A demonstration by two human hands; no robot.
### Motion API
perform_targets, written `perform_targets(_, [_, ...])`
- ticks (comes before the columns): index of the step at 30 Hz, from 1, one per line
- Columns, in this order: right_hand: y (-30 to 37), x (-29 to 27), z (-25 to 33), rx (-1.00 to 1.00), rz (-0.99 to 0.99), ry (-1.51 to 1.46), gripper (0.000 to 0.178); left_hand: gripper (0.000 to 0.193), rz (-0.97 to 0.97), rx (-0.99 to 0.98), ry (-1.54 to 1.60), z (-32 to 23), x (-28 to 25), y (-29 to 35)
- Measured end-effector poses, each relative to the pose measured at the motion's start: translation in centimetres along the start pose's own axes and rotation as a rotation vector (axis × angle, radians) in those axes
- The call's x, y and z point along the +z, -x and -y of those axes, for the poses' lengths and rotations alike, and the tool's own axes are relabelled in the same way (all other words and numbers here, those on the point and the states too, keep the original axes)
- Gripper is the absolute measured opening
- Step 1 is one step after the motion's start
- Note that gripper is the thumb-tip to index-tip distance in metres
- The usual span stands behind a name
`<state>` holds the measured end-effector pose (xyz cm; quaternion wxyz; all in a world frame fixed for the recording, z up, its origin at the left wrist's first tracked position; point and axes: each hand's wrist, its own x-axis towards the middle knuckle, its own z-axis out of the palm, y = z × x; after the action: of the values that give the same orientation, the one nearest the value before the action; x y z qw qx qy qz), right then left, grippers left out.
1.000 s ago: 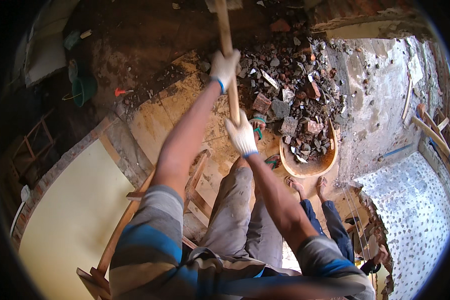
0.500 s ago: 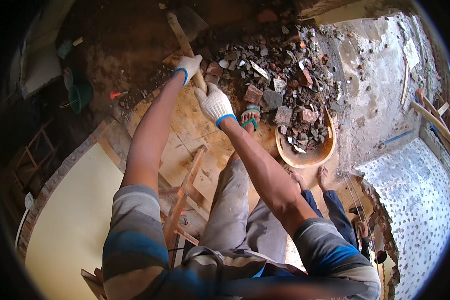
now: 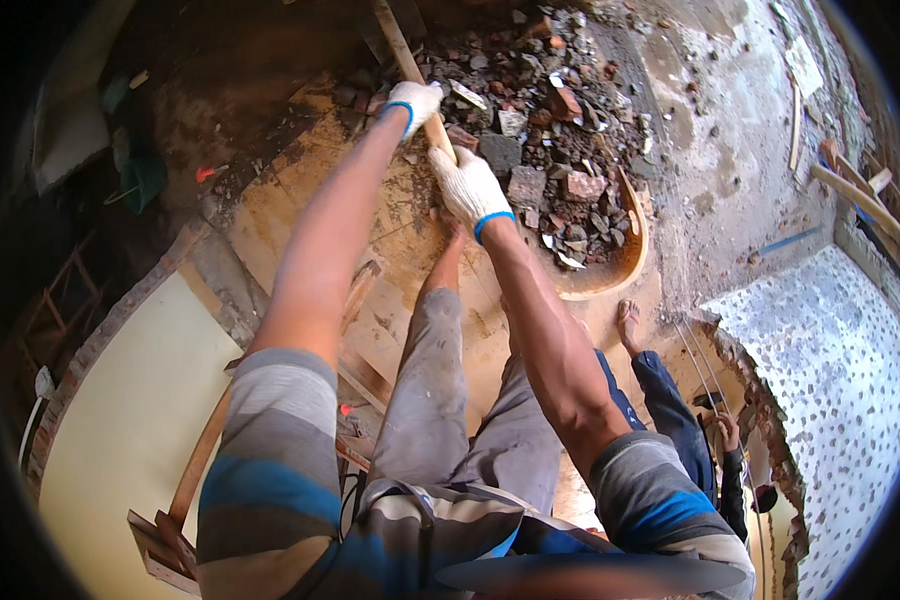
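Note:
My left hand (image 3: 415,104), in a white knit glove with a blue cuff, is closed around the long wooden handle (image 3: 398,44) of what looks like a hoe. My right hand (image 3: 472,188), gloved alike, grips the same handle lower down, closer to me. The handle slants away to the upper left; its far end runs into shadow at the top edge, where a dark flat blade shows only faintly. Just right of the hands lies a heap of rubble (image 3: 560,105), broken brick, grey chunks and dirt. Some of it fills a curved, scoop-like tan basket (image 3: 600,285).
Another person's bare foot (image 3: 629,326) and dark trouser leg (image 3: 673,405) are beyond my right arm. A broken wall edge (image 3: 755,400) stands at right, timber pieces (image 3: 860,200) behind it. Wooden boards (image 3: 175,540) lean at lower left; a green bucket (image 3: 145,182) sits in shadow.
Both hands, still on the handle, have moved to the right, toward the rubble. The view has shifted, so the heap and basket appear higher. My green-strapped sandal is no longer visible.

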<state>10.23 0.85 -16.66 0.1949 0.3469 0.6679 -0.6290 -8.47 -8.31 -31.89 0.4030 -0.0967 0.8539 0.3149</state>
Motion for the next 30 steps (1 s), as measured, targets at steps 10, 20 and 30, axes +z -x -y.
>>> perform_targets(10, [15.1, -14.1, -10.8, 0.172, -0.037, -0.295, 0.054, 0.064, 0.044, 0.009, -0.261, -3.2, 19.3, 16.0])
perform_targets(20, [34.6, -24.4, -17.6, 0.369, -0.057, -0.312, 0.053, 0.041, 0.213, -0.035, 0.747, -2.8, 27.7, 26.6])
perform_targets(30, [48.2, -24.6, -30.3, 0.289, -0.223, 0.424, 0.056, 0.030, 0.457, -0.323, 0.756, 4.3, 37.5, 35.8])
